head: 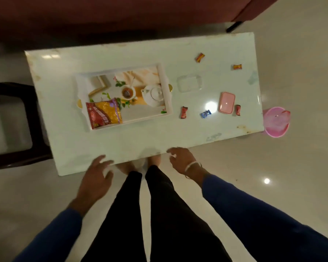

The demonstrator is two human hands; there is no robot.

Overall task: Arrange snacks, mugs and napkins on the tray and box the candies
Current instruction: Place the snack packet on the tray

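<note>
A white tray (168, 95) with a printed tea-set picture lies on the white table (136, 140). A red and yellow snack bag (104, 115) rests in its near left corner. To the tray's right lie a clear box (189, 83) and a pink lid (227, 102). Several wrapped candies are scattered about: a red one (184, 112), a blue one (205, 114), another red one (238, 110), and two orange-red ones (200, 57) (237, 66). My left hand (96, 178) and my right hand (182, 159) hover at the near table edge, fingers loose, holding nothing.
A dark red sofa (121, 16) runs along the far side of the table. A dark chair (13, 120) stands at the left. A pink bin (275, 121) sits on the floor past the right end. My legs stand at the near edge.
</note>
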